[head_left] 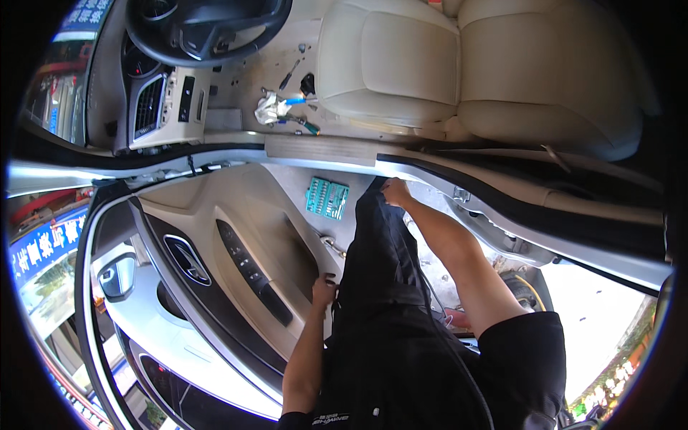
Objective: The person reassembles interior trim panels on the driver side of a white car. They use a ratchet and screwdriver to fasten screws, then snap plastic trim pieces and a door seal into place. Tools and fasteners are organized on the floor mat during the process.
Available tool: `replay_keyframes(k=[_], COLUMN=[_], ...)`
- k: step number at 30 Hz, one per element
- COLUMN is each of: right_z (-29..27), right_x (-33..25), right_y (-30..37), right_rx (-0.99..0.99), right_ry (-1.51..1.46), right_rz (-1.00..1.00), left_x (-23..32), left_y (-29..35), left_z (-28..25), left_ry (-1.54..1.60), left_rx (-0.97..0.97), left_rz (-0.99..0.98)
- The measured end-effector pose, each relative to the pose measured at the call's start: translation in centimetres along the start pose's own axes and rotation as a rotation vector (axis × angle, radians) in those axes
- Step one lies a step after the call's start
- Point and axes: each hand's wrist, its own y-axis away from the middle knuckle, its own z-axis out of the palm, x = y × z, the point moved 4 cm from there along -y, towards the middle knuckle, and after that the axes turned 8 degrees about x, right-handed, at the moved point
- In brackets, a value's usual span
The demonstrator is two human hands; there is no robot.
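Observation:
An open car door with a beige and dark brown inner panel (269,229) stands to my left. My left hand (325,289) is beside the lower rear edge of that panel, with its fingers curled in; whether they grip the edge is hard to see. My right hand (393,192) is at the knee of my black trousers (383,251), close to the silver door sill (322,150). Its fingers are bent, and anything inside them is hidden. Between door and sill, on the ground, lies an open teal socket set case (327,198) with several metal pieces.
On the car floor are a screwdriver (289,74), a crumpled white cloth (272,109) and more tools. A beige seat (408,54) and steering wheel (208,32) lie beyond. Metal tools (332,246) lie by my leg. A white car (179,344) stands past the door.

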Motion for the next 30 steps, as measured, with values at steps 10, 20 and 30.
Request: replay_keyframes(k=[10, 20, 30], right_z=[-1.5, -23.0, -27.9], right_x=[-0.9, -15.5, -9.0], right_y=[1.0, -21.6, -28.6], right_rx=[0.142, 0.994, 0.741], right_ry=[-0.257, -0.382, 0.082], right_rz=[0.510, 0.105, -0.098], left_x=[5.6, 25.0, 59.9], left_y=[-4.7, -16.1, -27.9], left_z=[0.5, -3.9, -19.7], left_ry=[0.018, 0.271, 0.211], left_rx=[0.173, 0.128, 0.595], left_rz=[0.297, 0.363, 0.888])
